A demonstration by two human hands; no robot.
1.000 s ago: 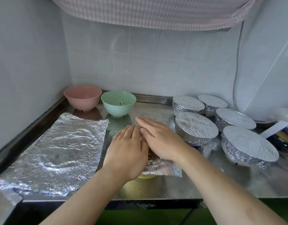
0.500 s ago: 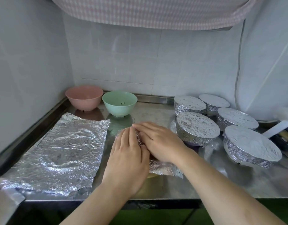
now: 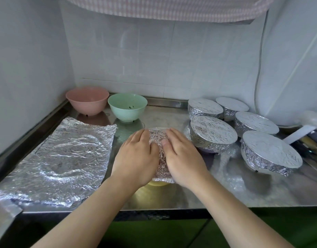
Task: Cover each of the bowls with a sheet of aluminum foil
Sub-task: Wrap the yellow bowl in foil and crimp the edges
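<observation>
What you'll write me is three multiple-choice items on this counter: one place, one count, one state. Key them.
1. Where is the spare foil sheet?
A. Flat on the counter, beside the left hand
B. Hanging on the wall
C. On the floor

2. How many foil-wrapped bowls stand at the right?
A. Three
B. Five
C. Seven

3. How is the pink bowl?
A. Foil-covered
B. Upside down
C. Upright, uncovered

Key: 1 A, it lies spread on the steel; 2 B, five silver tops are clustered there; 3 C, its open mouth shows.
</observation>
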